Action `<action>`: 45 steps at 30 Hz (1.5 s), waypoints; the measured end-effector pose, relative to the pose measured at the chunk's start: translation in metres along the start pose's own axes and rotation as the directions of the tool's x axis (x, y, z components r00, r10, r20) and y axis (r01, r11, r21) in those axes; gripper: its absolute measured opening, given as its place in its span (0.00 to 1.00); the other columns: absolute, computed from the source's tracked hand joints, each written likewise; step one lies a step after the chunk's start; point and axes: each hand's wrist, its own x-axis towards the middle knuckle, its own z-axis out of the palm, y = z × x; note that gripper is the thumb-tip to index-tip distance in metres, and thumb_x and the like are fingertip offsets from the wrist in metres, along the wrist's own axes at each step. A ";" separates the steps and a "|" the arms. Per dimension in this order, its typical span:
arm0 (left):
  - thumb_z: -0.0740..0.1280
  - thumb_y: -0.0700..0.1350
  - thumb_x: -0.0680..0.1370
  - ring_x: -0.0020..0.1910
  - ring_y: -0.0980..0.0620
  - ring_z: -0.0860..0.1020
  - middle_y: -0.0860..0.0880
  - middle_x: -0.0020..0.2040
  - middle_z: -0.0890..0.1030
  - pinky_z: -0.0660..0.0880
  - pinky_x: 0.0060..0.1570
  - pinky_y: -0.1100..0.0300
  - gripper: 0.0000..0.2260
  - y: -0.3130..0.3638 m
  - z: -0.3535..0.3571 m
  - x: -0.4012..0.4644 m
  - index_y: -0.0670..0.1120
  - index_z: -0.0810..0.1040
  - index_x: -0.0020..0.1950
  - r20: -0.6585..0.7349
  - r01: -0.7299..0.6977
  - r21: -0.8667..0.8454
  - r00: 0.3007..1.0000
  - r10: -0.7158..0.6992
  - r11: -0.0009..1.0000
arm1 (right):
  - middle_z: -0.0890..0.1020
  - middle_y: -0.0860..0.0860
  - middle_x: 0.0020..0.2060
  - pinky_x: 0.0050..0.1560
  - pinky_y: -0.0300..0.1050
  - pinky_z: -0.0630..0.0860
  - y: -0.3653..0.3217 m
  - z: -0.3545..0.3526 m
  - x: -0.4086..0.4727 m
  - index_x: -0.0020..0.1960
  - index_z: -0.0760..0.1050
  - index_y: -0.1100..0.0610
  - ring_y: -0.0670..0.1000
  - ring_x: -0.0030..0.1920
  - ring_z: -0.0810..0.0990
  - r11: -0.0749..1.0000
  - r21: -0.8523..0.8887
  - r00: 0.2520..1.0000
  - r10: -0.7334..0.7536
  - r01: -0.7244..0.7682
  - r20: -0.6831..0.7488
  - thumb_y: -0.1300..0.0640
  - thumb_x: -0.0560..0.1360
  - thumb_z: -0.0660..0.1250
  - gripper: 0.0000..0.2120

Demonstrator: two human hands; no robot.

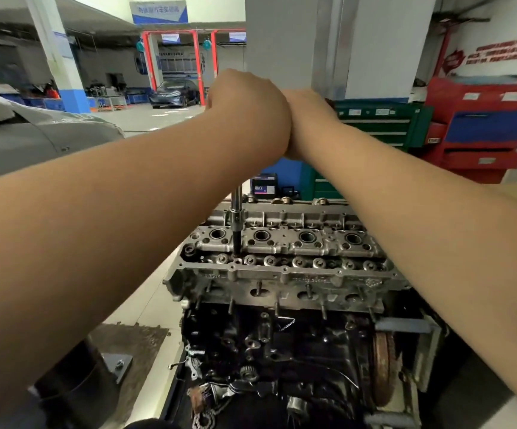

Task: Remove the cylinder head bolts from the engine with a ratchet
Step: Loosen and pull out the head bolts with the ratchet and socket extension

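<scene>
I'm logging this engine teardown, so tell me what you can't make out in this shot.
- Ratchet head and handle: head view, hidden behind the left hand and right hand; only the extension bar shows.
- Fingers: behind the hands' backs.
- Bolt under the socket: too small.
- Wall signs: blurred.

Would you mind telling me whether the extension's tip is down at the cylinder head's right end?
No, the extension stands upright with its tip in a bolt recess near the left end of the cylinder head.

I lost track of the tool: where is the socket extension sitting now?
In the head view, the extension stands upright left of centre, its tip in the cylinder head near its left end.
</scene>
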 end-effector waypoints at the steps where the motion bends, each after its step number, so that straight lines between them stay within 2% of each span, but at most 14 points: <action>1: 0.70 0.46 0.78 0.32 0.46 0.71 0.46 0.39 0.73 0.74 0.43 0.50 0.06 0.002 -0.002 0.002 0.47 0.74 0.48 0.021 0.005 -0.022 1.000 -0.005 1.000 | 0.77 0.52 0.46 0.51 0.50 0.68 0.002 0.001 -0.002 0.57 0.75 0.52 0.57 0.48 0.73 0.999 0.032 1.000 0.027 -0.027 0.003 0.58 0.78 0.68 0.08; 8: 0.68 0.43 0.76 0.28 0.48 0.65 0.47 0.33 0.68 0.64 0.31 0.56 0.13 -0.011 0.016 0.000 0.47 0.65 0.36 -0.214 -0.039 -0.260 0.977 -0.018 0.965 | 0.65 0.50 0.33 0.42 0.49 0.68 0.000 -0.030 -0.031 0.44 0.67 0.53 0.57 0.38 0.70 0.985 -0.157 0.997 0.069 -0.074 -0.038 0.62 0.76 0.67 0.10; 11: 0.66 0.54 0.77 0.27 0.49 0.68 0.47 0.30 0.70 0.64 0.31 0.58 0.16 -0.029 0.026 0.000 0.47 0.69 0.33 -0.323 -0.245 -0.370 0.938 0.123 0.896 | 0.66 0.51 0.32 0.31 0.44 0.59 0.004 -0.037 -0.058 0.40 0.68 0.54 0.53 0.30 0.64 0.965 -0.262 0.984 -0.017 -0.030 -0.175 0.57 0.76 0.66 0.09; 14: 0.66 0.61 0.77 0.28 0.51 0.68 0.49 0.27 0.71 0.68 0.34 0.56 0.22 -0.040 0.024 -0.012 0.50 0.68 0.29 -0.365 -0.401 -0.431 0.897 0.250 0.809 | 0.73 0.51 0.32 0.31 0.41 0.59 0.027 -0.039 -0.074 0.46 0.76 0.50 0.57 0.32 0.71 0.963 -0.267 0.970 -0.098 0.036 -0.222 0.52 0.73 0.66 0.03; 21: 0.66 0.48 0.77 0.30 0.48 0.65 0.48 0.35 0.71 0.60 0.28 0.59 0.09 -0.008 0.014 -0.019 0.48 0.71 0.39 -0.276 -0.083 -0.218 0.961 0.020 0.972 | 0.73 0.47 0.36 0.42 0.50 0.66 0.062 -0.005 -0.004 0.36 0.68 0.48 0.55 0.42 0.72 0.990 -0.134 0.999 0.040 -0.037 0.019 0.37 0.81 0.61 0.20; 25: 0.67 0.45 0.75 0.31 0.48 0.70 0.47 0.36 0.74 0.63 0.28 0.60 0.06 -0.017 0.019 -0.006 0.46 0.76 0.40 -0.244 -0.016 -0.301 0.968 -0.061 0.954 | 0.73 0.50 0.35 0.32 0.44 0.61 0.046 -0.007 0.005 0.40 0.74 0.50 0.56 0.41 0.74 0.993 -0.109 0.999 0.040 -0.041 -0.004 0.38 0.81 0.63 0.19; 27: 0.67 0.48 0.75 0.30 0.48 0.71 0.48 0.33 0.74 0.67 0.30 0.60 0.08 -0.026 0.025 0.000 0.46 0.78 0.39 -0.305 -0.110 -0.325 0.952 0.005 0.939 | 0.70 0.50 0.35 0.31 0.44 0.60 0.044 -0.026 -0.015 0.47 0.76 0.51 0.57 0.42 0.74 0.981 -0.169 0.995 0.102 -0.099 0.011 0.41 0.81 0.64 0.14; 29: 0.66 0.50 0.76 0.26 0.52 0.68 0.52 0.27 0.69 0.69 0.32 0.58 0.10 -0.035 0.031 -0.002 0.48 0.78 0.36 -0.431 -0.385 -0.375 0.878 0.209 0.843 | 0.69 0.50 0.34 0.29 0.44 0.58 0.038 -0.042 -0.052 0.46 0.75 0.53 0.55 0.36 0.71 0.967 -0.234 0.995 0.102 -0.105 -0.025 0.45 0.79 0.65 0.11; 32: 0.68 0.47 0.75 0.23 0.50 0.60 0.58 0.23 0.59 0.66 0.32 0.58 0.21 -0.051 0.032 -0.016 0.59 0.61 0.28 -0.605 -0.661 -0.394 0.709 0.361 0.638 | 0.56 0.49 0.25 0.29 0.39 0.49 0.007 -0.061 -0.117 0.31 0.53 0.53 0.48 0.24 0.51 0.907 -0.418 0.949 -0.097 -0.040 -0.301 0.55 0.70 0.68 0.22; 36: 0.66 0.49 0.78 0.27 0.49 0.67 0.55 0.26 0.65 0.70 0.32 0.55 0.14 -0.039 0.027 -0.024 0.52 0.73 0.32 -0.481 -0.447 -0.357 0.841 0.249 0.820 | 0.69 0.50 0.31 0.32 0.43 0.59 0.029 -0.042 -0.091 0.42 0.72 0.52 0.53 0.29 0.65 0.955 -0.296 0.986 -0.031 -0.019 -0.162 0.58 0.76 0.65 0.05; 38: 0.65 0.51 0.77 0.29 0.47 0.69 0.50 0.31 0.71 0.67 0.30 0.58 0.08 -0.023 0.023 -0.030 0.49 0.76 0.40 -0.358 -0.166 -0.263 0.931 0.063 0.950 | 0.77 0.49 0.41 0.50 0.51 0.69 0.045 -0.030 -0.062 0.51 0.78 0.46 0.55 0.43 0.72 0.981 -0.191 0.995 0.016 -0.035 -0.100 0.54 0.81 0.63 0.06; 41: 0.67 0.47 0.76 0.29 0.48 0.64 0.49 0.34 0.70 0.60 0.28 0.58 0.04 -0.008 0.016 -0.033 0.48 0.76 0.42 -0.272 -0.003 -0.246 0.960 -0.066 0.969 | 0.79 0.51 0.55 0.73 0.66 0.59 0.042 -0.013 -0.029 0.57 0.79 0.40 0.58 0.61 0.74 0.993 -0.109 0.995 0.046 -0.056 -0.088 0.42 0.81 0.65 0.08; 43: 0.67 0.46 0.76 0.29 0.48 0.67 0.49 0.34 0.72 0.62 0.29 0.59 0.07 -0.012 0.018 -0.025 0.48 0.75 0.39 -0.264 0.014 -0.265 0.961 -0.086 0.964 | 0.80 0.51 0.50 0.60 0.58 0.73 0.034 -0.009 -0.019 0.54 0.79 0.45 0.57 0.53 0.76 0.994 -0.052 0.994 0.090 -0.093 -0.059 0.40 0.81 0.64 0.11; 45: 0.66 0.48 0.76 0.30 0.49 0.70 0.49 0.33 0.73 0.69 0.31 0.59 0.10 -0.022 0.026 -0.014 0.49 0.73 0.35 -0.300 -0.050 -0.318 0.953 -0.051 0.947 | 0.75 0.50 0.39 0.42 0.50 0.70 0.030 -0.019 -0.029 0.52 0.79 0.50 0.56 0.44 0.74 0.980 -0.126 0.987 0.148 -0.154 -0.057 0.40 0.82 0.62 0.15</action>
